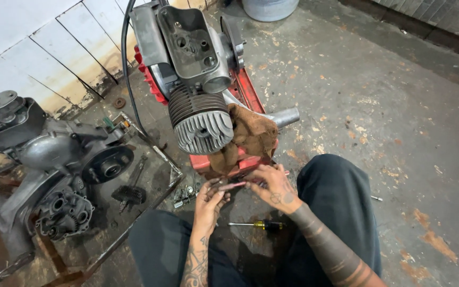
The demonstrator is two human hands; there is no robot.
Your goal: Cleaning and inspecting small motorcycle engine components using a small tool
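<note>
Grimy metal rod (pixel 233 185), small, lower centre of frame, pinched between left hand (pixel 210 199) and right hand (pixel 273 186), both clamped on it. Engine (pixel 197 79) above, partly stripped; possibly more dismantling left. Screwdriver (pixel 258 225) idle on floor.

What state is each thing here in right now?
Grey finned engine cylinder: tilted on red stand.
Brown rag: draped over stand.
Thin reddish rod: held between both hands.
Left hand: gripping rod.
Right hand: gripping rod.
Yellow-handled screwdriver: lying on floor.
</note>
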